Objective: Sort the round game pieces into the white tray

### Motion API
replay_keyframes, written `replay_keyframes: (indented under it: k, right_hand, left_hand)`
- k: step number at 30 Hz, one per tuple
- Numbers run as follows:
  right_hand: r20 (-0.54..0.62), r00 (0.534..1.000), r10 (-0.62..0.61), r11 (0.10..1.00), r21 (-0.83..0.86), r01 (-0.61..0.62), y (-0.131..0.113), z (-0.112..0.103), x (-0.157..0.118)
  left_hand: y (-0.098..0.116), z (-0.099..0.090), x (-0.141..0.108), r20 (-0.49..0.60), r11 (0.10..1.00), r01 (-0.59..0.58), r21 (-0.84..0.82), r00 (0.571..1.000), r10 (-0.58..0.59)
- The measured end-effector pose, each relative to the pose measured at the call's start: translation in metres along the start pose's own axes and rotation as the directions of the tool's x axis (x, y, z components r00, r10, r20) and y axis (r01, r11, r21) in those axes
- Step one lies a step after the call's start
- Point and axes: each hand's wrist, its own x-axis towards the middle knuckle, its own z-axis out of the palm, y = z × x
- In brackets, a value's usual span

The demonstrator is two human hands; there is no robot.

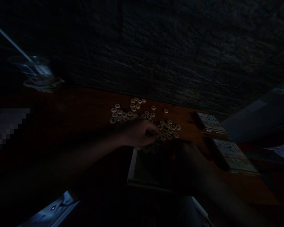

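Cream discs (165, 131): small, round and thick like counters, with dark or reddish characters on many upper faces; they lie flat in loose clusters at the middle of the table, some edges touching, with two set apart toward the wall.
Left hand (140, 132): bare, reaching in among the discs, fingers curled and thumb bent round toward them, leaving a narrow dark hollow; the tips come together just beside the right-hand cluster, and whether a disc is pinched there I cannot tell.
Right hand (186, 154): sunk in shadow over the right side of the tray; how far its fingers are parted, and what they hold, cannot be told.
Shallow tray (132, 167): straight-sided, with a thin pale rim and a dark, flat inside; a few dim discs lie at its far edge, whether in it or beyond it being unclear.
Tabletop (85, 101): smooth reddish-brown wood, faintly glossy.
Wall (156, 63): rough, dark blocks with a ridged, stony grain and straight joints.
Near box (234, 156) and far box (210, 122): flat, rectangular, pale lids printed with dark brush-like marks, lying at the table's right.
Cup (38, 71): clear and rounded, holding a slim, pale straw (11, 41) that leans left.
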Motion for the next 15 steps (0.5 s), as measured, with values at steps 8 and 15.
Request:
replay_keyframes:
  k: [8,15]
  right_hand:
    - [0.062,0.995,0.073,0.995,-0.066,-0.069,-0.003,0.000,0.004]
    - [0.058,0.998,0.033,0.999,-0.026,-0.031,-0.004,0.001,0.001]
  left_hand:
    - [0.000,-0.005,0.003,-0.153,0.990,0.044,-0.132,0.986,-0.064]
    - [-0.011,-0.019,0.010,-0.390,0.945,0.133,-0.298,0.887,-0.247]
